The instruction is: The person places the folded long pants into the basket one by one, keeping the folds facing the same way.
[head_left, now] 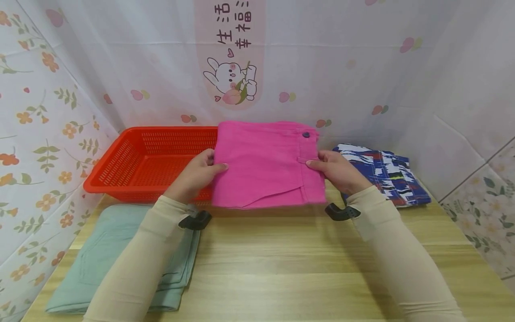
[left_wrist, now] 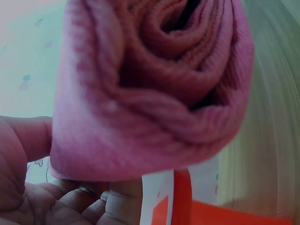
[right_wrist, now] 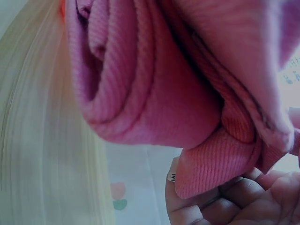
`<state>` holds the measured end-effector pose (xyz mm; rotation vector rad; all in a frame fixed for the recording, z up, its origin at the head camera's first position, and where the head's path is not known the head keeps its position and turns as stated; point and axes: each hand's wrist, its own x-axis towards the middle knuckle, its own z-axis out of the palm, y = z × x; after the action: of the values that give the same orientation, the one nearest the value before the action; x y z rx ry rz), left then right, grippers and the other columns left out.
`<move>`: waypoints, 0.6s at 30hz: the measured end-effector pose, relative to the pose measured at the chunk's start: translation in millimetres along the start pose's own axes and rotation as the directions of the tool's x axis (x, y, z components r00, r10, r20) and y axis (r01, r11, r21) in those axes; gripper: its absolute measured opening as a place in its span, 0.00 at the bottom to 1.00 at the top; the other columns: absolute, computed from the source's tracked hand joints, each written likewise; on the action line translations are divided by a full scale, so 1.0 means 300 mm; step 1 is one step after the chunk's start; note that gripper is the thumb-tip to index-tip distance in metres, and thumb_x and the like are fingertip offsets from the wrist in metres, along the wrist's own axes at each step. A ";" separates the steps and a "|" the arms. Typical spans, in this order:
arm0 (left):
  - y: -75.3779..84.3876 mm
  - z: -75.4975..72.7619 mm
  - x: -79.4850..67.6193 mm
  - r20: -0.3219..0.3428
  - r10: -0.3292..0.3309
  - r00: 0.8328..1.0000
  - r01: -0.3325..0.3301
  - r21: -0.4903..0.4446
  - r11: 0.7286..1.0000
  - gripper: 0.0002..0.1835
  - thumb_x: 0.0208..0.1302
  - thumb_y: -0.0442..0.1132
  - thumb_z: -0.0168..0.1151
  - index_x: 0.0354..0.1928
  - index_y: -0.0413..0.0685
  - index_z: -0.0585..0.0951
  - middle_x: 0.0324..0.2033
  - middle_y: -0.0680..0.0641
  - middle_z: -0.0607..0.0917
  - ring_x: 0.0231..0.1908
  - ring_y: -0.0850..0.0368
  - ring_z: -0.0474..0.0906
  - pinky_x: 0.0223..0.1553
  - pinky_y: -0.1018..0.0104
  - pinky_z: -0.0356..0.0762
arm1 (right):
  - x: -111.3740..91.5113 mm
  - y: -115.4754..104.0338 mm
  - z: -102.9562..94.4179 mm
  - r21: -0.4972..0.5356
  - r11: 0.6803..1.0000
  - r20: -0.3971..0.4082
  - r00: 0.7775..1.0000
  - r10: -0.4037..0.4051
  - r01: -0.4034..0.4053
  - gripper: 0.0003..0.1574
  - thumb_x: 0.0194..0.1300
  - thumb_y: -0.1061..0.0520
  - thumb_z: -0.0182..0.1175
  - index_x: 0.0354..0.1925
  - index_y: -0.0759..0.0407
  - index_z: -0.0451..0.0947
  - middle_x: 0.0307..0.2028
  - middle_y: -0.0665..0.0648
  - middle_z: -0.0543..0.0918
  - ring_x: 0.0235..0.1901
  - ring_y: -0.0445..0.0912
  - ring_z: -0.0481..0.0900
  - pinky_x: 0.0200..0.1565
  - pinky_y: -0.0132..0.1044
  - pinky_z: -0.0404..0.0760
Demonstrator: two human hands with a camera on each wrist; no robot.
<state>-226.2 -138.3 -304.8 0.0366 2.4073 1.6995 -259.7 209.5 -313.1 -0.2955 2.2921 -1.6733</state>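
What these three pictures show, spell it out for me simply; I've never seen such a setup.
There is no machine here: the left hand and right hand are a person's own, bare. The wide picture comes from a camera worn on the head, looking forward and down. The two close-ups come from cameras on the wrists, one each, showing the folds at either end of the cloth.

Both hands grip a folded pink garment by its sides. On the wooden table are a red basket, a folded pale green garment and a folded blue patterned one.
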 end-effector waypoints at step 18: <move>-0.010 -0.076 -0.044 -0.001 -0.005 1.000 0.005 -0.021 1.000 0.24 0.63 0.44 0.58 0.58 0.47 0.64 0.50 0.44 0.71 0.47 0.47 0.71 0.46 0.56 0.75 | 0.024 -0.038 0.059 0.041 0.998 0.030 0.999 -0.045 0.044 0.29 0.66 0.53 0.55 0.60 0.67 0.63 0.42 0.60 0.80 0.37 0.44 0.80 0.39 0.34 0.79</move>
<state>-216.9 -162.2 -298.3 0.0272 2.3883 1.7222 -260.3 187.8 -308.2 -0.3637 2.2426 -1.7219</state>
